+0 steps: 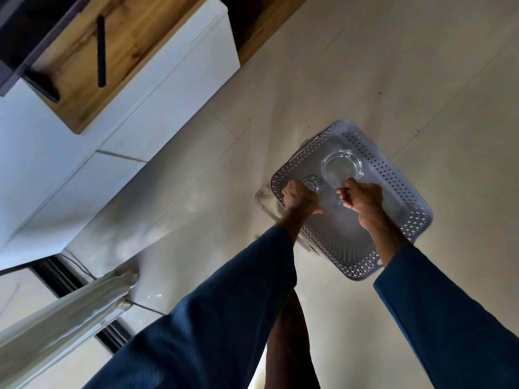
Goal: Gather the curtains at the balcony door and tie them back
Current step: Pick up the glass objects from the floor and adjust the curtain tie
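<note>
Blue-sleeved hands [300, 196] [362, 199] (both curled) reach into basket [415, 217].

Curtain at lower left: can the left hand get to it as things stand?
Probably not right away. The left hand is closed on something inside the grey basket, well away from the gathered curtain. The floor between looks free, so it could reach after letting go.
</note>
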Demonstrator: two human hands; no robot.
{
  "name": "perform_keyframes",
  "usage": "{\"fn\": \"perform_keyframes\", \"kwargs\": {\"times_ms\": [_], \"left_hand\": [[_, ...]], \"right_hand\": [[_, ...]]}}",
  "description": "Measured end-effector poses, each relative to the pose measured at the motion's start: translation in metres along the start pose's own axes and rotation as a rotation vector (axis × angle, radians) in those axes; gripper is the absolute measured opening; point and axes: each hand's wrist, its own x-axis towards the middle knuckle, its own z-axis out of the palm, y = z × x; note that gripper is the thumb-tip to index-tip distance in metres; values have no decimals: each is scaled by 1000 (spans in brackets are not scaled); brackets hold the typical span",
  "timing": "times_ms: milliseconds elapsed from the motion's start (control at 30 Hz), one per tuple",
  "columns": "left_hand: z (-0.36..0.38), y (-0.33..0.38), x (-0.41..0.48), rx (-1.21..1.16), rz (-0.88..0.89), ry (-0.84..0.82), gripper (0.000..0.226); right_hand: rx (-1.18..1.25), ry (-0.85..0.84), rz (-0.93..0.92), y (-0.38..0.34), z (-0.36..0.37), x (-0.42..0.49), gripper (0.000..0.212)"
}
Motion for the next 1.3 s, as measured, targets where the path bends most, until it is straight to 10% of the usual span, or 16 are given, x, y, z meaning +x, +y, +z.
{"fn": "perform_keyframes", "kwargs": {"times_ms": [67, 167, 433, 933, 1300], "left_hand": [[-6, -5, -4, 32, 55, 45, 18], [-29, -13, -28, 137, 252, 95, 43], [-137, -91, -69, -38, 487, 96, 19], [-416, -412, -77, -108, -151, 422, 35], [-608, -519, -29, -229, -179, 664, 30]], "right_hand": [[60, -6, 16, 0, -1, -6, 23], [16, -4, 21, 2, -2, -28, 26], [-265, 134, -424, -13, 60, -158, 21], [-1006, -683, -803, 58, 409, -393, 20], [-1329, -954, -1091, 159, 641, -550, 18]]}}
